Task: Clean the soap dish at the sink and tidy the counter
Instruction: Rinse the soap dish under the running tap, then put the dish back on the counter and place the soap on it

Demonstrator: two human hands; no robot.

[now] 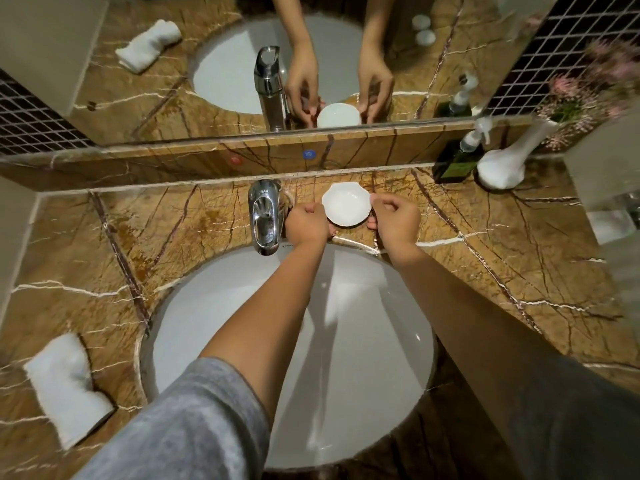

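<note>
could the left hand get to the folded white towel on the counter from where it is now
Probably yes. The left hand is at the soap dish beside the faucet, and the folded towel lies on the person's left, on the counter, with only bare marble and the sink between them.

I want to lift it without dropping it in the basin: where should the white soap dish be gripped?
Grip the soap dish by its thin rim at opposite sides, as the left hand and right hand flank it now. It is shallow, sits upright on the counter behind the sink, and its smooth bowl probably offers little purchase.
</note>
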